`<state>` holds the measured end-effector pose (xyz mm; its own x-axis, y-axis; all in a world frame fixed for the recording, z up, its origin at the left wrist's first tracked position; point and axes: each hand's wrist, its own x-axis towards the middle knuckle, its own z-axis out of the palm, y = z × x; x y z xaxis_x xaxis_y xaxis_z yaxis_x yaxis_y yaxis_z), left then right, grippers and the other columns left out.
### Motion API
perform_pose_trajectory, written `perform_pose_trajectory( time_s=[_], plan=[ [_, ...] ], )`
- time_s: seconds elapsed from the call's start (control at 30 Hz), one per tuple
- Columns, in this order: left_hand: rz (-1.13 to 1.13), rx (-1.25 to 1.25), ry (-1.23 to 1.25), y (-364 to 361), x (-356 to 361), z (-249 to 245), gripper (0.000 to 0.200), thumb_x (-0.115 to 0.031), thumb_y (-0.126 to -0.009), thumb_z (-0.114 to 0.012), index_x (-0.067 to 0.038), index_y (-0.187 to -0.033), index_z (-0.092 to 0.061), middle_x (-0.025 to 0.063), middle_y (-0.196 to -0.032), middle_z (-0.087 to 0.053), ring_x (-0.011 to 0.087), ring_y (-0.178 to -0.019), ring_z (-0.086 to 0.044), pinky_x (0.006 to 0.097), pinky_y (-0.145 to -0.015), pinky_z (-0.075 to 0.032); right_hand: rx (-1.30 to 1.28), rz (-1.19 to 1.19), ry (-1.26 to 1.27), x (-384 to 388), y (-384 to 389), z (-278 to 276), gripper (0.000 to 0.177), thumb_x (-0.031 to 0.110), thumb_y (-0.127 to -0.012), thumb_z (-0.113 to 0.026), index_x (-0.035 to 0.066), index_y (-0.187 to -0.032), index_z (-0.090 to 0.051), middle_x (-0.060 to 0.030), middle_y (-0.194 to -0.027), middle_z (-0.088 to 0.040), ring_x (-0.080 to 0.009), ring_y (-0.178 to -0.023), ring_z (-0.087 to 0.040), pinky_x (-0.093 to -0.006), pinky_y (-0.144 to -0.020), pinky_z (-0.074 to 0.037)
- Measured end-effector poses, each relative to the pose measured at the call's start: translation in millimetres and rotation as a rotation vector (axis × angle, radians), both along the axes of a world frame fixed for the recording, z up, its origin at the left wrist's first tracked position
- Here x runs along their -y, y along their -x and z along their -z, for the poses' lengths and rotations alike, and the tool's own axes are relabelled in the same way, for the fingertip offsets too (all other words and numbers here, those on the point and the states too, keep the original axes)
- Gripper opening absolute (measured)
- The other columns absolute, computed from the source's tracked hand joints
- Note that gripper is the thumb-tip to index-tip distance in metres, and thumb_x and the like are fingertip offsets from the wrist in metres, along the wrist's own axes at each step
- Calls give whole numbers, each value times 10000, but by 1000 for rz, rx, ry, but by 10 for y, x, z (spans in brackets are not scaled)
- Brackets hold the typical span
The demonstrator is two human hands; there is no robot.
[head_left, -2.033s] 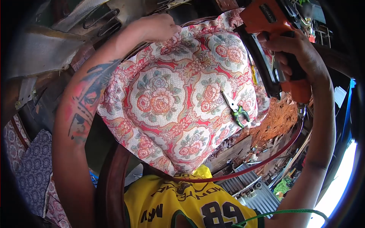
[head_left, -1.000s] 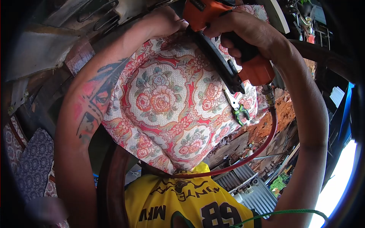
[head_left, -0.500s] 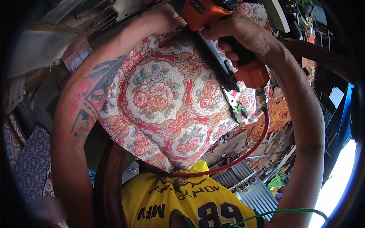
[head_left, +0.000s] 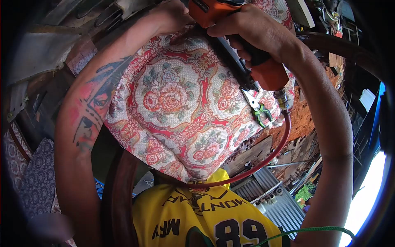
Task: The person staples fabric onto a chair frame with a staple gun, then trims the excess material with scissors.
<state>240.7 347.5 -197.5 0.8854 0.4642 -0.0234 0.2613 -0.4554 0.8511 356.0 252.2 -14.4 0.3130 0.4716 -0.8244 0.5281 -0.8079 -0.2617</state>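
Observation:
My right hand [head_left: 259, 31] is wrapped round the grip of an orange and black air staple gun [head_left: 269, 74]. The gun's long dark magazine lies slanted above the floral fabric [head_left: 173, 99], and its nose end is hidden at the top of the view. Beside the gun's head, my left hand [head_left: 175, 16] is closed at the far edge of the fabric; its fingertips are mostly hidden. Green-handled pliers [head_left: 260, 113] rest on the cloth below the magazine. A red air hose [head_left: 263, 166] runs from the gun's brass fitting down across the lap.
Dark curved wooden pieces, one at lower left [head_left: 117, 197] and one at right [head_left: 341, 49], flank the upholstered piece. A green cord [head_left: 304, 230] crosses the lower right. Corrugated metal [head_left: 279, 208] and scrap wood lie on the reddish ground beyond.
The staple gun and my right hand have shifted slightly up and left. My left hand has moved a little the same way. The pliers stay on the fabric.

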Motion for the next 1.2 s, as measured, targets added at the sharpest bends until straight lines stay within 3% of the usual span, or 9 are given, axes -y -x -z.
perform_pose_trajectory(
  time_s=[0.13, 0.2, 0.33, 0.43, 0.5, 0.6, 0.8, 1.07, 1.2],
  plan=[
    [-48, -225, -12, 23, 1, 1, 409, -217, -1000, -661, -97, -1387, -608, 195, -1323, -669, 340, -1195, -652, 454, -963, -520, -122, 3, -51, 20, -34, -66, 201, 214, -908, -714, 20, -944, -673, -24, -684, -593, -151, -563, -561, -311, -529, -460],
    [-1, -192, 3, 70, -50, 192, 397, -468, -954, -668, -96, -944, -807, 198, -889, -747, 368, -889, -736, 464, -820, -562, -34, 56, -12, -5, -21, -78, 156, 177, -915, -668, 24, -888, -661, -22, -649, -562, -149, -541, -540, -309, -512, -450],
    [-23, -177, -52, 55, -13, 200, 576, -545, -1034, -559, -9, -861, -680, 145, -641, -580, 224, -630, -584, 438, -692, -480, -160, 135, -279, 279, -282, -158, 257, 324, -916, -717, 71, -927, -679, 30, -606, -524, -58, -468, -492, -245, -450, -420],
    [-106, -259, 47, 11, 22, 15, 647, -591, -1023, -569, 13, -796, -622, 154, -619, -511, 213, -601, -504, 429, -648, -442, -195, 311, -340, 420, -395, -447, 283, 277, -922, -711, 60, -1104, -705, 38, -598, -492, -56, -441, -467, -240, -430, -395],
    [-65, -304, 29, -6, 9, 23, 688, -632, -1005, -581, 15, -779, -643, 119, -600, -513, 185, -610, -506, 403, -640, -450, -97, 308, -380, 558, -462, -580, 268, 296, -892, -738, 47, -986, -704, 27, -626, -515, -69, -473, -498, -257, -473, -419],
    [-5, -301, 49, -25, -65, 89, 686, -641, -992, -603, 7, -776, -672, 79, -618, -547, 149, -625, -499, 377, -628, -449, -92, 359, -411, 718, -552, -603, 298, 299, -913, -735, 42, -1065, -715, 28, -623, -510, -69, -469, -494, -248, -483, -416],
    [65, -153, 147, 58, -32, 124, 534, -519, -1007, -646, 6, -933, -707, 60, -713, -605, 122, -681, -536, 348, -669, -456, -84, 458, -439, 931, -536, -549, 353, 226, -875, -714, 23, -1163, -708, 17, -618, -502, -77, -465, -480, -262, -485, -412],
    [82, -291, 94, 57, -24, 22, 456, -424, -983, -657, 16, -1092, -707, 103, -833, -695, 151, -759, -607, 363, -734, -494, -125, 695, -370, 1258, -352, -673, 187, 117, -836, -753, 39, -957, -633, -13, -609, -510, -120, -459, -484, -288, -470, -394],
    [103, -354, 58, 52, 5, -152, 474, -439, -958, -659, 7, -1109, -711, 150, -876, -721, 232, -809, -680, 399, -774, -516, -135, 689, -333, 1374, -371, -609, 210, 105, -838, -753, 37, -990, -626, -12, -611, -525, -118, -455, -489, -284, -465, -395]
  ],
)
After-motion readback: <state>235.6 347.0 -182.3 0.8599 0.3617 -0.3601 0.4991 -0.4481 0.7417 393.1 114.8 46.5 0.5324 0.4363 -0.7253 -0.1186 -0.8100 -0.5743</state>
